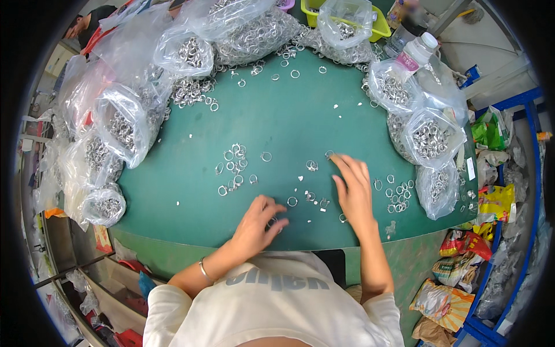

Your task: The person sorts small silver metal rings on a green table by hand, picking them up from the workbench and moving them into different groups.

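My left hand (254,228) is low over the green tabletop near my body, slightly blurred. Its thumb and index finger are apart, with a metal ring (272,221) showing in the gap between them. My right hand (354,191) reaches forward, its index fingertip at another silver ring (329,154) and its thumb held away from it. Between the hands lie a few rings (292,201) and small white scraps (300,178). A loose cluster of rings (236,165) is ahead of my left hand. Another group of rings (399,196) lies to the right of my right hand.
Clear plastic bags full of rings line the table's left (121,127), back (254,37) and right (430,139) edges. A yellow-green basket (378,26) and a white bottle (417,51) stand at the back right. A blue rack (523,243) with packages is beyond the right edge.
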The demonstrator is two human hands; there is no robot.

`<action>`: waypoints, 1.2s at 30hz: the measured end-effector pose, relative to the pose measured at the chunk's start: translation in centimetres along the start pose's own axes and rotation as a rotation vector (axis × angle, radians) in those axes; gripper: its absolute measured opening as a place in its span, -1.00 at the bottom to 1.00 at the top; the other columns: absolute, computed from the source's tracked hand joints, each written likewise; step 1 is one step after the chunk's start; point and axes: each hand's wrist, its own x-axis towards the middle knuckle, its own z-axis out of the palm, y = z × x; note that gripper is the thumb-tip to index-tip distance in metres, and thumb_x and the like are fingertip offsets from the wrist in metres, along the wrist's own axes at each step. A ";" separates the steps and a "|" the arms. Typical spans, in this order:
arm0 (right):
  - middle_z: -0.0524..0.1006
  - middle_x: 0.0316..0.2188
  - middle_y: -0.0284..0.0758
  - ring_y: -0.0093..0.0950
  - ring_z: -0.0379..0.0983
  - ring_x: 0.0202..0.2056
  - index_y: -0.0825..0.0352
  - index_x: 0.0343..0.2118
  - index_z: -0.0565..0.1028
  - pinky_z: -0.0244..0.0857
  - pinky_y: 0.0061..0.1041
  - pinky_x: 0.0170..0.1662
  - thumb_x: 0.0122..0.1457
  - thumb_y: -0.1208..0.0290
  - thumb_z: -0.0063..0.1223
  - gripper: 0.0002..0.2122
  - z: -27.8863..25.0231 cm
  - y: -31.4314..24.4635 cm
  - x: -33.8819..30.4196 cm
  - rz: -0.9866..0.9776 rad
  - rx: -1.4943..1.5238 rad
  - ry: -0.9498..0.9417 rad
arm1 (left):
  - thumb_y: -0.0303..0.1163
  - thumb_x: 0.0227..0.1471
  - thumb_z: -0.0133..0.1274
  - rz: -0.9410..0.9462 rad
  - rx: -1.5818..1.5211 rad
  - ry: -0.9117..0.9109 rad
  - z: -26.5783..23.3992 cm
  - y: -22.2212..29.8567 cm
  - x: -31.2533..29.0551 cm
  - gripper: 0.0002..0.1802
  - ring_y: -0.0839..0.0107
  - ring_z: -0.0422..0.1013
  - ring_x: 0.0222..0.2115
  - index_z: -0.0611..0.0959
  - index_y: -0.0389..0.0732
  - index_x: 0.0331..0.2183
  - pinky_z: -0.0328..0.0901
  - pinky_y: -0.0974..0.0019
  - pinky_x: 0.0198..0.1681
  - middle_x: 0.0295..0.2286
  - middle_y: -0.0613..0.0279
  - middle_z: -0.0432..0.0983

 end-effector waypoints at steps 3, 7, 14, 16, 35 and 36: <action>0.47 -0.26 -0.21 -0.22 0.36 -0.23 0.38 -0.29 0.51 0.26 -0.30 -0.19 -0.04 0.67 0.08 -0.80 1.2 1.0 1.8 -0.093 -0.071 -0.078 | -0.57 -0.08 0.13 -0.114 -0.028 0.038 0.5 -0.3 1.8 -0.73 0.10 0.29 -0.32 0.54 -0.28 -0.24 0.26 0.19 -0.25 -0.35 0.04 0.29; 0.49 -0.37 -0.24 -0.22 0.37 -0.32 0.40 -0.37 0.48 0.27 -0.30 -0.26 -0.05 0.68 0.09 -0.85 1.1 2.0 1.0 0.001 0.082 -0.121 | -0.55 -0.07 0.14 0.073 0.128 0.099 0.7 -1.5 5.4 -0.68 0.09 0.35 -0.32 0.53 -0.27 -0.19 0.30 0.20 -0.24 -0.33 0.06 0.36; 0.50 -0.39 -0.20 -0.26 0.40 -0.35 0.41 -0.32 0.49 0.30 -0.38 -0.26 -0.06 0.71 0.11 -0.81 -0.6 -2.1 -2.2 0.199 0.299 -0.129 | -0.51 -0.09 0.16 0.234 0.175 0.023 3.0 -2.7 11.8 -0.68 0.09 0.37 -0.34 0.53 -0.28 -0.21 0.32 0.20 -0.24 -0.32 0.05 0.38; 0.50 -0.38 -0.20 -0.25 0.40 -0.33 0.41 -0.32 0.50 0.30 -0.38 -0.25 -0.06 0.71 0.12 -0.80 -0.8 -3.0 -3.3 0.190 0.296 -0.135 | -0.52 -0.10 0.17 0.188 0.099 0.015 2.7 -2.6 11.5 -0.69 0.13 0.38 -0.37 0.54 -0.28 -0.23 0.33 0.22 -0.27 -0.34 0.07 0.40; 0.46 -0.30 -0.35 -0.34 0.34 -0.27 0.31 -0.34 0.54 0.14 -0.34 -0.19 -0.07 0.51 0.20 -0.82 1.3 -3.6 -4.5 0.001 -0.070 -0.084 | -0.48 -0.17 0.24 -0.140 0.052 0.089 0.0 -0.1 -0.2 -0.55 0.13 0.33 -0.20 0.52 -0.28 -0.15 0.27 0.20 -0.14 -0.24 0.08 0.32; 0.46 -0.29 -0.36 -0.35 0.34 -0.27 0.31 -0.34 0.54 0.14 -0.35 -0.20 -0.06 0.52 0.19 -0.83 0.8 -3.8 -4.9 0.015 -0.037 -0.083 | -0.49 -0.17 0.24 -0.077 0.096 0.079 0.2 -0.3 0.4 -0.57 0.13 0.33 -0.21 0.53 -0.28 -0.17 0.27 0.19 -0.15 -0.25 0.08 0.33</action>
